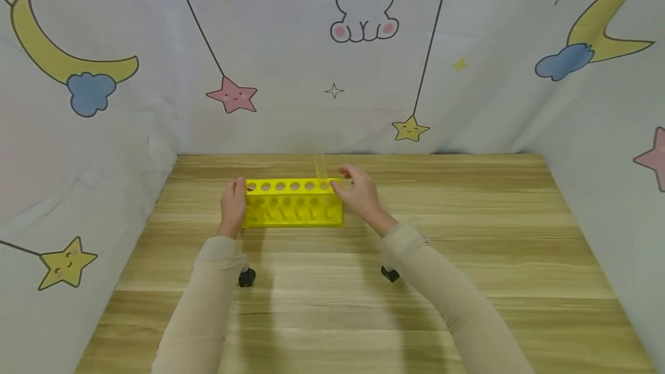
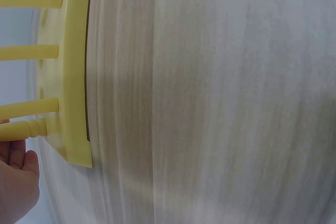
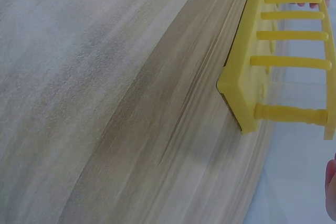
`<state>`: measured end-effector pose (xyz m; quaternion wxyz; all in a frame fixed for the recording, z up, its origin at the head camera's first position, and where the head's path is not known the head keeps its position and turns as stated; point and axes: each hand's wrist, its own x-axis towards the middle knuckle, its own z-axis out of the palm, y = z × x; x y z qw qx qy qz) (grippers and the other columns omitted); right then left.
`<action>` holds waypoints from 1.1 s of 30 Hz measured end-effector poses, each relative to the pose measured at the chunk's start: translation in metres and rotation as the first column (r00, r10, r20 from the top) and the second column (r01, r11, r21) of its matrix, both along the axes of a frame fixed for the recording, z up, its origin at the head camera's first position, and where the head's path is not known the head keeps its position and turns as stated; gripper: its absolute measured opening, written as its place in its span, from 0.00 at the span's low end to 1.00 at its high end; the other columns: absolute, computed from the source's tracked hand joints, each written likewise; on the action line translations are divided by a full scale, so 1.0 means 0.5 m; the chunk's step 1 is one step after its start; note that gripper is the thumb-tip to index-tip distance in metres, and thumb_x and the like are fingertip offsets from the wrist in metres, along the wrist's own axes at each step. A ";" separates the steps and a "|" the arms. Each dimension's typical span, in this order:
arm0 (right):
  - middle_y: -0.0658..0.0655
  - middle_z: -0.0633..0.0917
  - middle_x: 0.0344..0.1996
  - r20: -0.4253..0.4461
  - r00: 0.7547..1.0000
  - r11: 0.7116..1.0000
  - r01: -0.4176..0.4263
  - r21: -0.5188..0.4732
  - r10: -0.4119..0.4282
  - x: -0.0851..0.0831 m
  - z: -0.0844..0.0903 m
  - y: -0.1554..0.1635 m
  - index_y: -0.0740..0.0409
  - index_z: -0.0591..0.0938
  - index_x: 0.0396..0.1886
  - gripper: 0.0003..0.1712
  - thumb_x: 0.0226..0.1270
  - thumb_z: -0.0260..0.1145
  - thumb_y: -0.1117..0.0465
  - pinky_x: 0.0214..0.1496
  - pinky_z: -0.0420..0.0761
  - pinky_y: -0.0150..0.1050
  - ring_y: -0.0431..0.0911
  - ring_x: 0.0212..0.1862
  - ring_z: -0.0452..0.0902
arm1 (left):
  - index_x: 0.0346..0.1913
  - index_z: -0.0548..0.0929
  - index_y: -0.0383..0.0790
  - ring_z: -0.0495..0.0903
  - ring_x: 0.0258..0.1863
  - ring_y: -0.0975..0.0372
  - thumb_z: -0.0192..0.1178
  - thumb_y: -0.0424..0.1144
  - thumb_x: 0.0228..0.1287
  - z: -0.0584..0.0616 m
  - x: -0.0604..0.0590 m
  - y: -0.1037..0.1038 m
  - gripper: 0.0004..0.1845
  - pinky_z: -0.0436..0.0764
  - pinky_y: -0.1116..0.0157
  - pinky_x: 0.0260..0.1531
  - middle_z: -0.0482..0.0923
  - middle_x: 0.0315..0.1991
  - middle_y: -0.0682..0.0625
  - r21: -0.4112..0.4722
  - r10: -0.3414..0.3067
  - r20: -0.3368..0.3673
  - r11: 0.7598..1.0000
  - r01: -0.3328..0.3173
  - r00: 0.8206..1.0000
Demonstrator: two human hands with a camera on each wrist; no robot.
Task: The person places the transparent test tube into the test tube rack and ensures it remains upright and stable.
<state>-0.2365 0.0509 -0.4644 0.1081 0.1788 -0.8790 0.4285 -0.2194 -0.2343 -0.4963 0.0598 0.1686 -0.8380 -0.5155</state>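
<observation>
A yellow test tube rack (image 1: 293, 221) stands on the table with a row of round holes along its top. My left hand (image 1: 234, 204) grips the rack's left end; in the left wrist view its fingers curl behind the end post (image 2: 23, 129). One clear test tube (image 1: 320, 167) sits in the hole at the far right and leans slightly left. Just right of that tube is my right hand (image 1: 361, 192), thumb near the rack's top edge and fingers apart from the tube. Only a sliver of it shows in the right wrist view.
The wood-grain table (image 1: 322, 305) reaches to a white printed curtain (image 1: 291, 62) behind and at both sides. Small black devices (image 1: 247, 277) sit under both wrists.
</observation>
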 end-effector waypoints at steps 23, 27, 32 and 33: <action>0.62 0.80 0.40 0.042 0.996 0.996 0.082 -0.048 -0.080 0.005 -0.017 0.055 0.62 0.77 0.42 0.15 0.56 0.62 0.58 0.41 0.76 0.45 0.52 0.39 0.74 | 0.54 0.65 0.36 0.65 0.51 0.50 0.29 0.62 0.64 0.012 0.005 0.002 0.33 0.64 0.55 0.52 0.69 0.52 0.38 -0.027 -0.004 0.060 1.000 0.005 0.998; 0.61 0.80 0.40 0.023 0.996 0.996 0.085 -0.029 -0.084 0.004 -0.020 0.063 0.61 0.77 0.41 0.15 0.56 0.63 0.57 0.40 0.77 0.43 0.50 0.38 0.75 | 0.54 0.66 0.36 0.64 0.52 0.49 0.29 0.62 0.64 0.016 0.007 0.003 0.33 0.63 0.54 0.54 0.69 0.53 0.38 -0.038 -0.005 0.072 0.999 0.007 0.997; 0.61 0.81 0.40 0.026 0.995 0.995 0.094 -0.018 -0.094 0.006 -0.024 0.075 0.62 0.78 0.40 0.15 0.56 0.62 0.58 0.39 0.76 0.42 0.51 0.38 0.75 | 0.55 0.65 0.36 0.64 0.54 0.49 0.29 0.62 0.64 0.022 0.010 0.004 0.33 0.63 0.53 0.55 0.68 0.54 0.38 -0.038 -0.012 0.088 0.999 0.015 0.996; 0.62 0.81 0.40 0.032 0.995 0.995 0.095 -0.022 -0.095 0.007 -0.024 0.078 0.62 0.78 0.40 0.15 0.56 0.62 0.58 0.39 0.76 0.42 0.51 0.38 0.75 | 0.56 0.65 0.36 0.63 0.55 0.49 0.29 0.62 0.64 0.023 0.010 0.004 0.34 0.62 0.53 0.56 0.67 0.55 0.38 -0.041 -0.013 0.093 0.999 0.017 0.996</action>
